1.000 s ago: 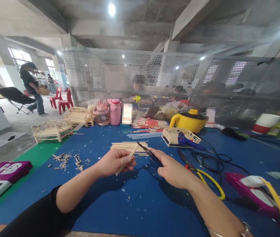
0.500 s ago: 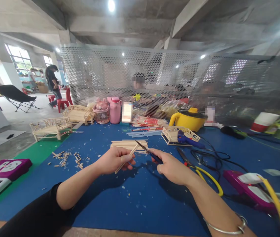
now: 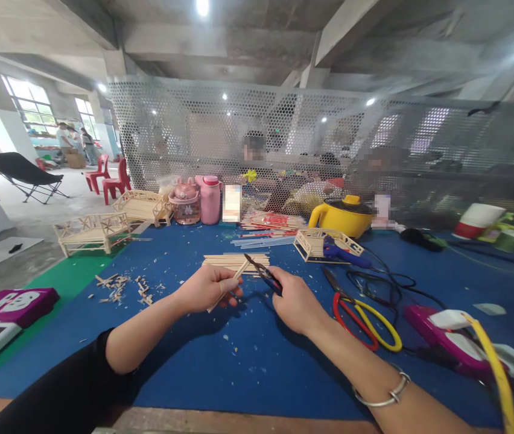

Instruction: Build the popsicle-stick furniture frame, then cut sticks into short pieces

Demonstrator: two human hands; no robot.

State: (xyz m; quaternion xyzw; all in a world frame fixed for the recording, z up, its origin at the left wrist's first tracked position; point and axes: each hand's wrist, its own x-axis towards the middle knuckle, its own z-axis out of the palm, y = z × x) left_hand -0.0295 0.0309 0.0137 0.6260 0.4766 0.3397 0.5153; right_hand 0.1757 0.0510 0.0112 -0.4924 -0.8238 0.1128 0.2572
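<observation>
My left hand (image 3: 212,289) is closed around a few thin wooden sticks (image 3: 240,269), whose ends slant up to the right past the thumb. In my right hand (image 3: 298,306) is a pair of cutting pliers (image 3: 261,274) with dark handles. Their jaw tips sit at the upper ends of the sticks; whether the jaws touch the wood I cannot tell. Just behind both hands lies a row of more wooden sticks (image 3: 221,260) on the blue table mat (image 3: 239,380).
Stick offcuts (image 3: 114,288) lie at left. Scissors (image 3: 361,319), a purple power strip (image 3: 447,343) and cables are at right. A blue glue gun (image 3: 345,253) rests on a small wooden frame (image 3: 304,247). Behind stand a yellow pot (image 3: 345,218), a pink bottle (image 3: 210,202) and a perforated screen (image 3: 221,138).
My right hand has closed more around the plier handles and shifted slightly left. The red scissor handle is now uncovered. A person in the left background has moved away from the red chairs.
</observation>
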